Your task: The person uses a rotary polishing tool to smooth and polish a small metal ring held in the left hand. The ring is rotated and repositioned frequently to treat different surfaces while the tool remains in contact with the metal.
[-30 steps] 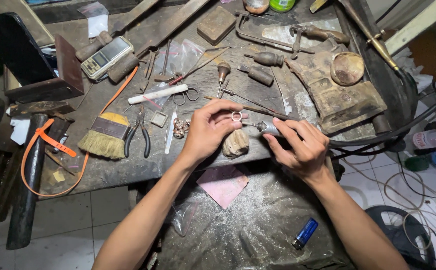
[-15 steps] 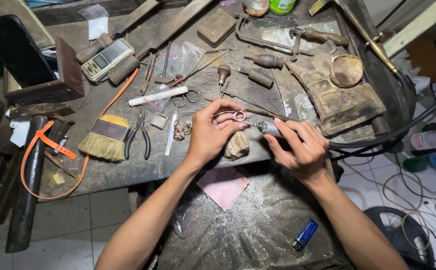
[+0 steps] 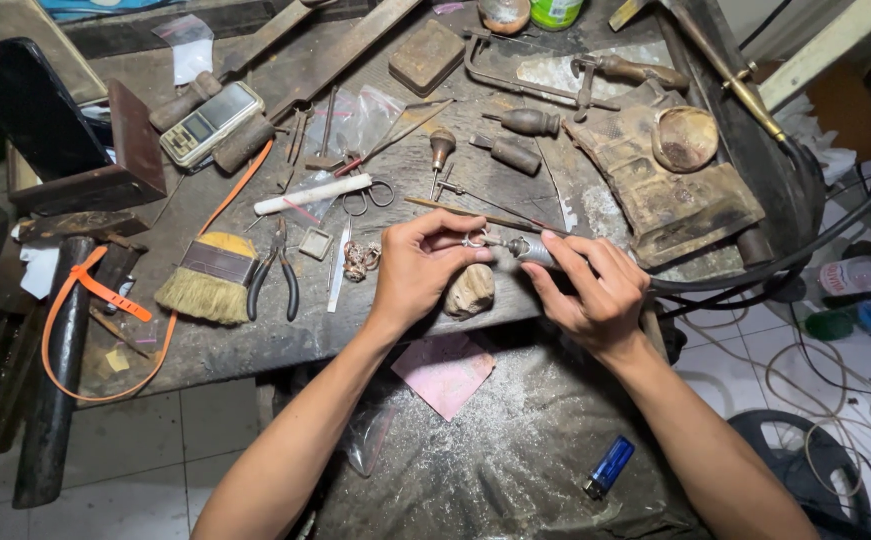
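My left hand [image 3: 417, 270] pinches a small silver ring [image 3: 475, 238] between thumb and fingertips, just above a worn wooden bench peg [image 3: 470, 290]. My right hand [image 3: 590, 290] grips a metal rotary handpiece [image 3: 527, 249] whose thin tip touches the ring. A black flexible hose [image 3: 755, 275] runs from the handpiece off to the right. Both hands hover at the front edge of the cluttered workbench [image 3: 225, 345].
A flat brush [image 3: 205, 280], pliers [image 3: 277, 272], small scissors [image 3: 367, 196], a white stick [image 3: 313, 194], a pocket scale [image 3: 211, 122], a saw frame [image 3: 525, 75] and wooden-handled tools lie on the bench. A dusty apron with a blue lighter [image 3: 610, 466] and pink paper [image 3: 445, 372] hangs below.
Both hands have stayed nearly in place at the peg; the handpiece tip still meets the ring, with only slight finger shifts.
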